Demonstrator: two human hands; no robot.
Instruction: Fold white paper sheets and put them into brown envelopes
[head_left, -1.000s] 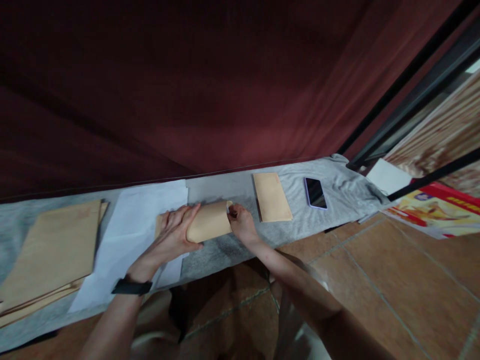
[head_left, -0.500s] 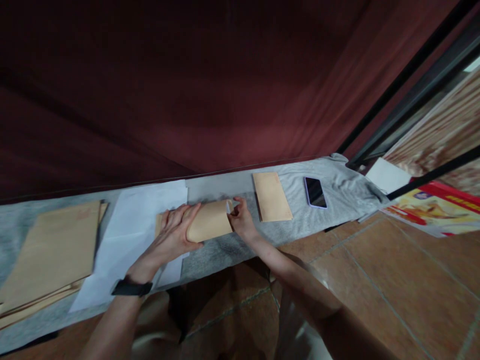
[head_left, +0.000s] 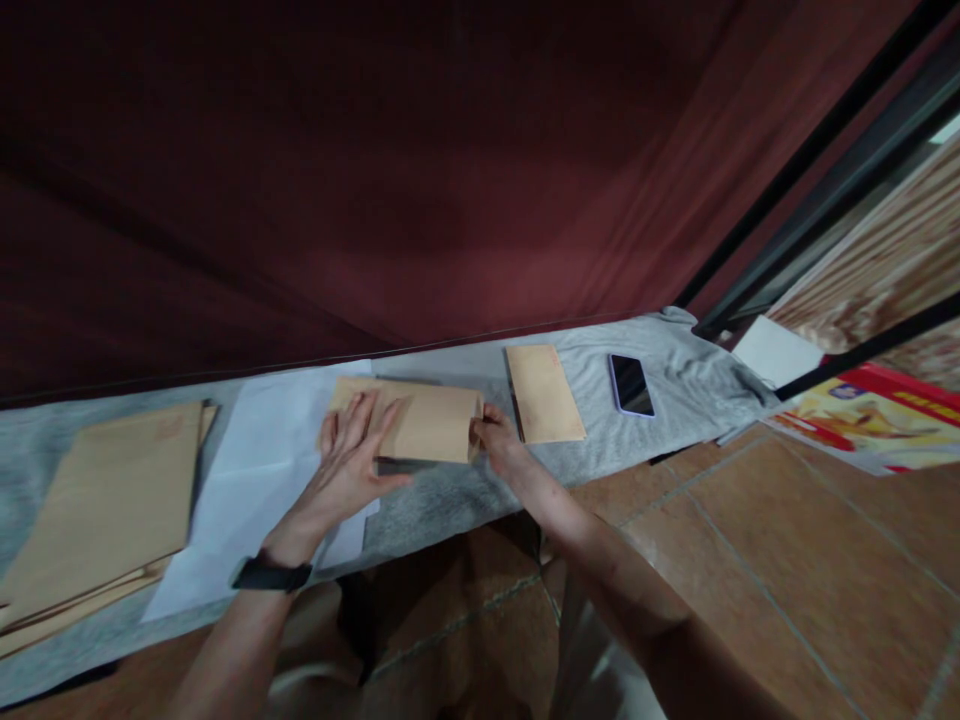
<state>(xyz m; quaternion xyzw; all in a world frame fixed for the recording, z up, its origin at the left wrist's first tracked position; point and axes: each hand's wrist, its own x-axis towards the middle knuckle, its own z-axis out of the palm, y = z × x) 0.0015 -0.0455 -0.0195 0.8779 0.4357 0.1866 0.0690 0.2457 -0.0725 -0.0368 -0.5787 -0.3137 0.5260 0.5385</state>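
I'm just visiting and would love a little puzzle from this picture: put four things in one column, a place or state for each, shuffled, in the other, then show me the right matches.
Column one
1. Phone
2. Left hand
3. Right hand
4. Wristband

Column two
A. At the right-hand end of the folded brown envelope, fingers curled in
B. Black, worn around a wrist
C. Lying on the grey cloth, dark screen up
D. Fingers spread over the brown envelope

Right pairs: 1-C, 2-D, 3-A, 4-B
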